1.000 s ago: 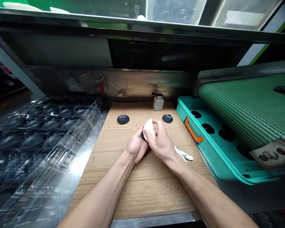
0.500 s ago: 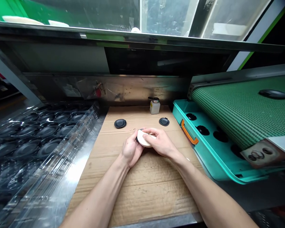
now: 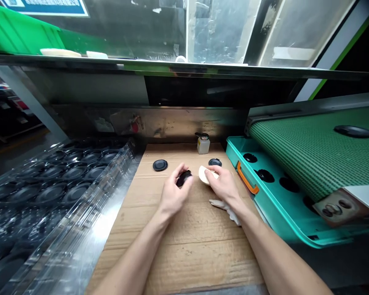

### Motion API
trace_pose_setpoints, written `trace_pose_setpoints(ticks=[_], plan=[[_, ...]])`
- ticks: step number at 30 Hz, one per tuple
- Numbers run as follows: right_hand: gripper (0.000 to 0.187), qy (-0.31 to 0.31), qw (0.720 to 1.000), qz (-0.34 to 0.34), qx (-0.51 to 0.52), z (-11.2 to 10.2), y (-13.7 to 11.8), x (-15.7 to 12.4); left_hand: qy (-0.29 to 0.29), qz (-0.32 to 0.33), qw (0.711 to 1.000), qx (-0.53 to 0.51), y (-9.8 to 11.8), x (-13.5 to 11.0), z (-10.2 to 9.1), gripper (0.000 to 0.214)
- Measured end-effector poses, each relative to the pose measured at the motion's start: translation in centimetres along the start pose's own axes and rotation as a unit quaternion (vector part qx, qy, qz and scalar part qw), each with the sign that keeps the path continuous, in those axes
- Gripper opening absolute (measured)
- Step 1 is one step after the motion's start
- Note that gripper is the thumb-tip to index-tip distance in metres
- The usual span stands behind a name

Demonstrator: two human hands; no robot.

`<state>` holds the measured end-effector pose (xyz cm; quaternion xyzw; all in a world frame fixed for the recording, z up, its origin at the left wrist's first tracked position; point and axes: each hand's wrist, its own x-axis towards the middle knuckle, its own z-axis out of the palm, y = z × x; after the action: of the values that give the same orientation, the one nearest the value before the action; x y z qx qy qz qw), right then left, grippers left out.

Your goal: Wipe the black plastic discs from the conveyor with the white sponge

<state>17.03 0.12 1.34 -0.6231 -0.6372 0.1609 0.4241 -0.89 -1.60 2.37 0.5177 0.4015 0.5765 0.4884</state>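
Between the thumb and fingers of my left hand (image 3: 174,190) is a small round black plastic part (image 3: 183,178), tilted on edge. My right hand (image 3: 224,183) pinches a white round pad (image 3: 205,175), apart from the black part. Both hands are over a cardboard sheet (image 3: 184,254). One flat black disc (image 3: 160,165) lies on the cardboard beyond my left hand. A second black disc (image 3: 215,162) lies just past my right hand, partly covered by its fingers. Beneath my right wrist is a crumpled white cloth (image 3: 224,207).
A small bottle with a metal top (image 3: 203,144) stands at the cardboard's back edge. Clear trays (image 3: 110,172) of black parts fill the left. At right, a teal bin (image 3: 273,213) with black parts sits beneath a green conveyor belt (image 3: 307,143) carrying black discs (image 3: 353,131).
My hands have moved apart: the white pad has come away from the black part and shifted right. The white cloth now shows more. The camera view has tilted slightly upward.
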Motion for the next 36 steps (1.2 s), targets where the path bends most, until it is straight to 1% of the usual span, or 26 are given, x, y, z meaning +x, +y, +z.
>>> trace_pose_setpoints(ticks=[1, 2, 3, 4, 5, 7, 10, 13, 16, 17, 18, 20, 21, 22, 23, 24, 26, 28, 29, 30, 31, 32, 33, 34, 35, 36], plan=[[0.028, 0.003, 1.000, 0.000, -0.010, -0.1, 0.3, 0.1, -0.022, 0.068, 0.996, 0.063, 0.5, -0.6, 0.3, 0.068], [0.027, 0.002, 1.000, -0.003, -0.022, -0.2, 0.5, 0.2, -0.044, 0.131, 0.984, 0.109, 1.0, -1.2, 0.6, 0.079], [0.027, 0.003, 0.999, -0.005, -0.037, -0.2, 0.7, 0.2, -0.061, 0.184, 0.971, 0.142, 1.6, -1.9, 1.0, 0.088], [0.028, 0.004, 0.999, -0.005, -0.052, -0.3, 0.9, 0.2, -0.073, 0.224, 0.958, 0.166, 2.1, -2.5, 1.2, 0.094], [0.028, 0.004, 0.998, -0.004, -0.065, -0.2, 1.1, 0.2, -0.081, 0.251, 0.947, 0.184, 2.6, -3.1, 1.4, 0.099], [0.029, 0.000, 0.997, -0.002, -0.082, -0.2, 1.3, 0.2, -0.084, 0.271, 0.935, 0.211, 3.4, -4.1, 1.6, 0.104], [0.031, -0.022, 0.994, 0.003, -0.104, -0.1, 1.4, 0.1, -0.075, 0.261, 0.935, 0.229, 4.2, -5.4, 1.1, 0.106], [0.032, -0.047, 0.991, 0.012, -0.127, -0.1, 1.5, 0.0, -0.065, 0.250, 0.934, 0.248, 4.5, -6.7, 0.4, 0.106], [0.034, -0.064, 0.988, 0.010, -0.138, -0.1, 1.7, -0.1, -0.048, 0.242, 0.930, 0.271, 4.7, -7.9, -0.4, 0.100], [0.034, -0.067, 0.988, 0.007, -0.139, -0.1, 1.7, -0.1, -0.047, 0.235, 0.930, 0.280, 4.9, -8.2, -0.8, 0.092], [0.035, -0.069, 0.988, 0.005, -0.139, -0.1, 1.8, -0.1, -0.054, 0.216, 0.929, 0.296, 5.0, -8.5, -1.2, 0.078], [0.035, -0.073, 0.987, 0.008, -0.141, -0.1, 1.9, -0.1, -0.084, 0.143, 0.922, 0.350, 4.9, -8.9, -2.7, 0.035], [0.035, -0.074, 0.987, 0.013, -0.143, 0.0, 1.9, -0.1, -0.097, 0.097, 0.912, 0.388, 4.8, -9.1, -3.6, 0.021], [0.035, -0.075, 0.986, 0.018, -0.145, 0.0, 1.9, -0.1, -0.103, 0.058, 0.894, 0.432, 4.4, -9.3, -4.8, 0.025], [0.035, -0.076, 0.986, 0.021, -0.146, 0.0, 1.8, -0.2, -0.098, 0.032, 0.872, 0.479, 3.9, -9.4, -6.0, 0.032], [0.034, -0.075, 0.986, 0.023, -0.146, 0.0, 1.7, -0.2, -0.084, 0.025, 0.847, 0.525, 3.2, -9.6, -7.3, 0.036], [0.032, -0.075, 0.986, 0.024, -0.144, 0.0, 1.5, -0.3, -0.051, 0.041, 0.797, 0.601, 1.8, -9.6, -9.9, 0.035], [0.029, -0.071, 0.988, 0.024, -0.132, -0.1, 1.2, -0.1, -0.024, 0.071, 0.768, 0.636, 0.7, -9.2, -11.7, 0.035], [0.028, -0.057, 0.991, 0.022, -0.116, -0.2, 1.1, 0.1, -0.007, 0.085, 0.758, 0.646, 0.4, -8.7, -12.1, 0.039], [0.028, -0.027, 0.995, 0.020, -0.091, -0.4, 1.0, 0.4, 0.007, 0.103, 0.750, 0.653, 0.4, -7.9, -12.0, 0.043], [0.030, 0.021, 0.998, 0.017, -0.059, -0.7, 1.0, 0.6, 0.014, 0.123, 0.746, 0.655, 0.6, -6.9, -11.4, 0.045], [0.032, 0.083, 0.996, 0.016, -0.023, -1.1, 1.0, 1.0, 0.009, 0.142, 0.747, 0.649, 0.8, -5.7, -10.3, 0.045], [0.035, 0.152, 0.988, 0.015, 0.010, -1.5, 1.0, 1.3, -0.010, 0.158, 0.756, 0.635, 1.0, -4.1, -8.6, 0.043], [0.038, 0.216, 0.976, 0.016, 0.037, -1.9, 1.0, 1.6, -0.040, 0.167, 0.772, 0.612, 1.1, -2.4, -6.5, 0.042], [0.040, 0.265, 0.963, 0.016, 0.056, -2.2, 0.9, 1.8, -0.071, 0.164, 0.796, 0.579, 1.0, -0.5, -4.0, 0.040], [0.043, 0.296, 0.952, 0.016, 0.070, -2.5, 0.9, 2.0, -0.099, 0.148, 0.821, 0.542, 0.8, 1.4, -1.3, 0.039]])
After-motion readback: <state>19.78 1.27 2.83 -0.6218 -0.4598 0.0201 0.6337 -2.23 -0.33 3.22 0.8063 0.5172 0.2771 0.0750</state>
